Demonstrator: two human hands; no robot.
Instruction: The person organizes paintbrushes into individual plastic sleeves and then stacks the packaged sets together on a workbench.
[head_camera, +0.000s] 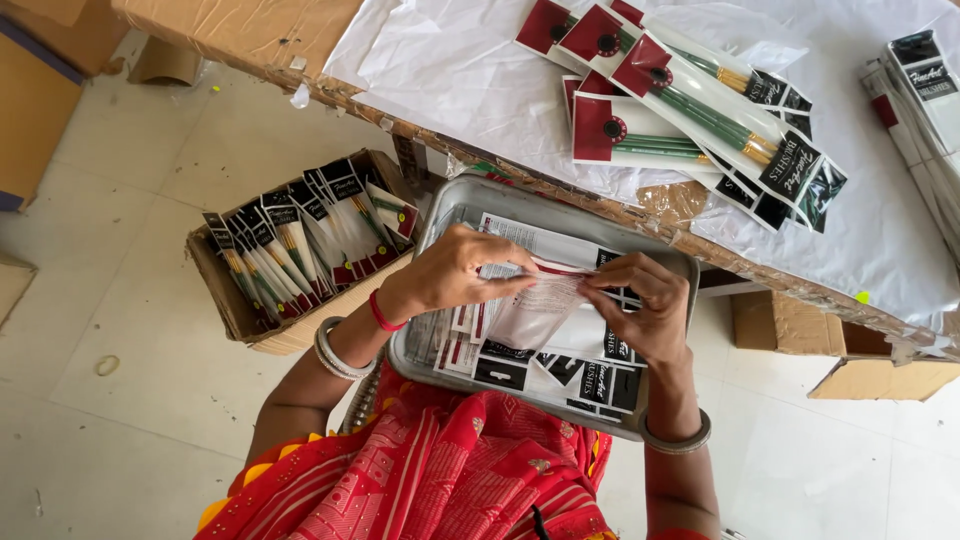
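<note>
My left hand (455, 272) and my right hand (640, 308) both pinch a clear plastic sleeve (540, 305) with a red strip along its top edge. I hold it over a grey metal tray (470, 195) resting on my lap. Several empty sleeves with black header cards (600, 380) lie in the tray under it. My fingers meet at the sleeve's top edge, left from the left side, right from the right side.
A cardboard box (240, 315) of packed brush sets stands on the floor to my left. Finished brush packs (690, 110) lie on a white-covered table (470, 70) ahead, more packs (925, 80) at far right. Cardboard boxes (860, 375) sit under the table.
</note>
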